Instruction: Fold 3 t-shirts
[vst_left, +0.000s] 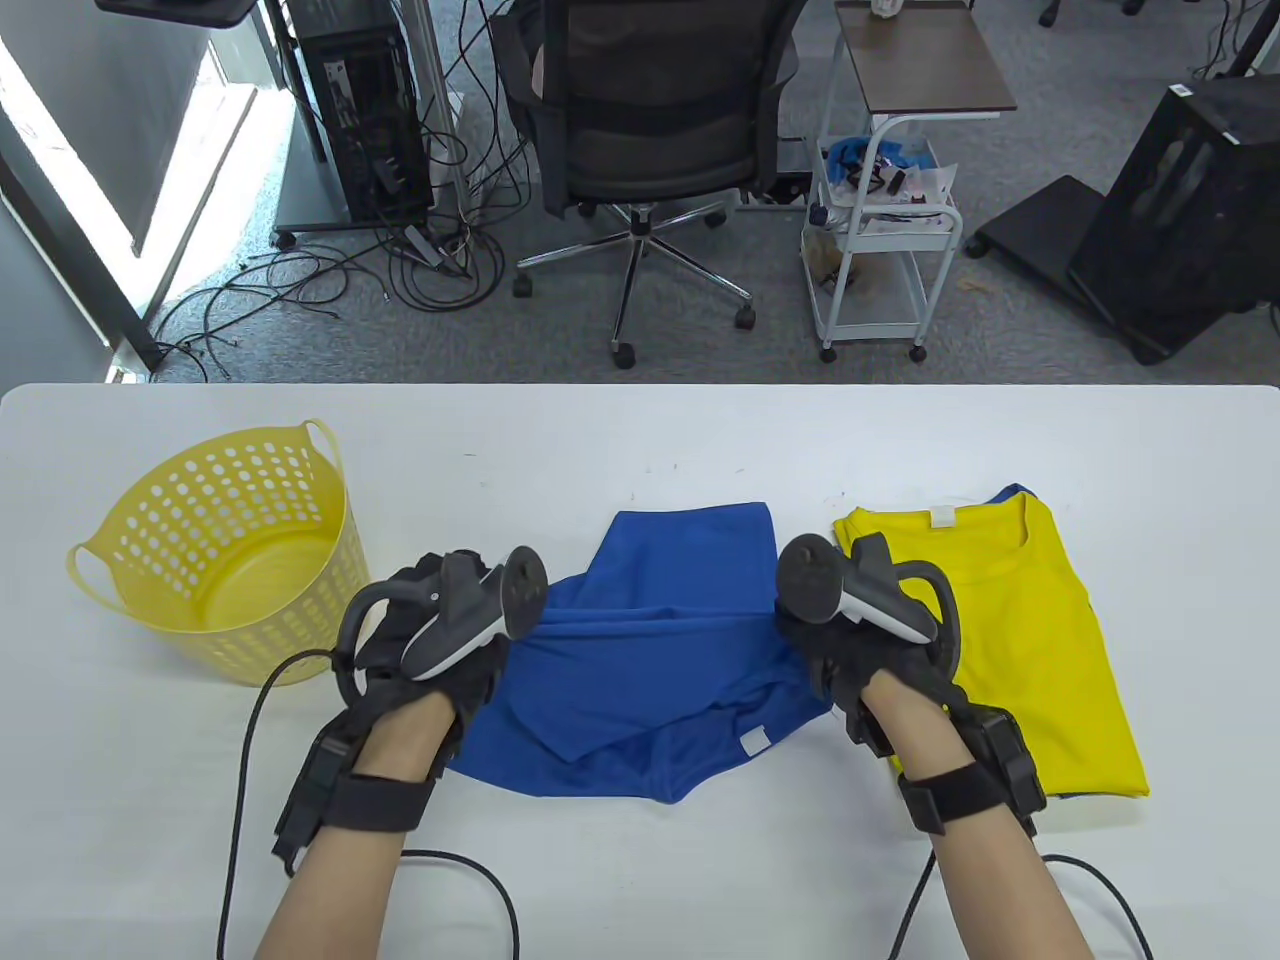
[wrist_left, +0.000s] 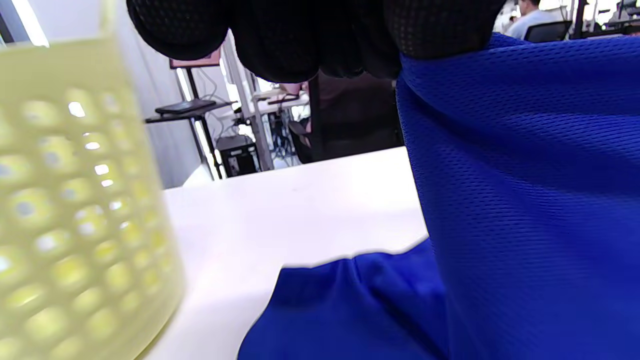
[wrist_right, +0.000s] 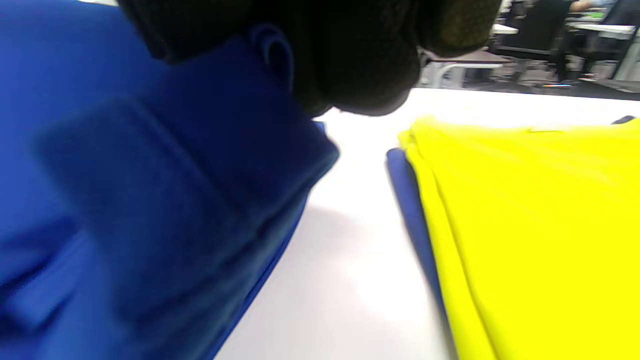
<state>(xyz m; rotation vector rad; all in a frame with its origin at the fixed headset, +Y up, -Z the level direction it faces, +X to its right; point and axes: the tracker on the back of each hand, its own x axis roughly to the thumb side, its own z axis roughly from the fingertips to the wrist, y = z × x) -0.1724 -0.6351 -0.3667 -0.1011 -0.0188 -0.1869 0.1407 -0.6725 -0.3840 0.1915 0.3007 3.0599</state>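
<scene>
Table view: blue t-shirt (vst_left: 660, 660) half-folded, rumpled.

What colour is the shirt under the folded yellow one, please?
Blue; its edge shows best in the right wrist view.

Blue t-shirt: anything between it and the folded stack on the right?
Nothing visible. Both hands, left hand and right hand, grip the blue t-shirt; only bare white table separates it from the yellow t-shirt stack.
</scene>
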